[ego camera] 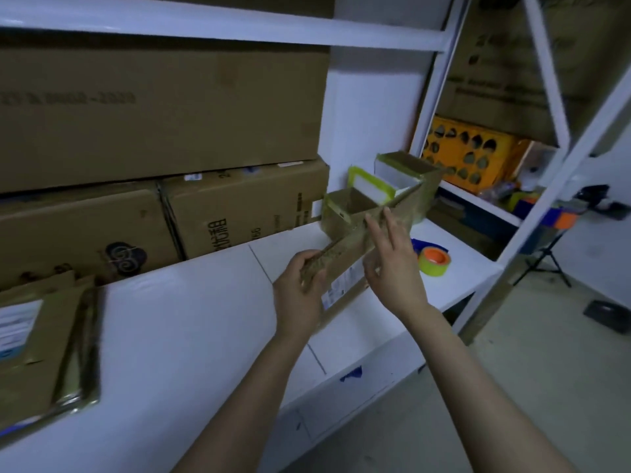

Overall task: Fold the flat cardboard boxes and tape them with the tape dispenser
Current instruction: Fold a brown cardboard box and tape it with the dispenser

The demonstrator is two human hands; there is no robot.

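A flattened cardboard box [345, 264] stands on edge over the white shelf [177, 329], its white label facing me. My left hand [298, 291] grips its near end, fingers curled over the top edge. With straight fingers, my right hand [392, 264] lies against the box's right face. A roll of yellow-green tape with an orange core [434, 261] lies on the shelf just right of my right hand. Two folded small boxes [348, 208] [406, 172] sit behind, near the back wall.
A stack of flat boxes [44, 343] lies at the shelf's left end. Large cartons [164, 117] fill the back of the shelf. To the right are a white rack post [426, 110], an orange crate [467, 151] and a tripod [543, 257] on the floor.
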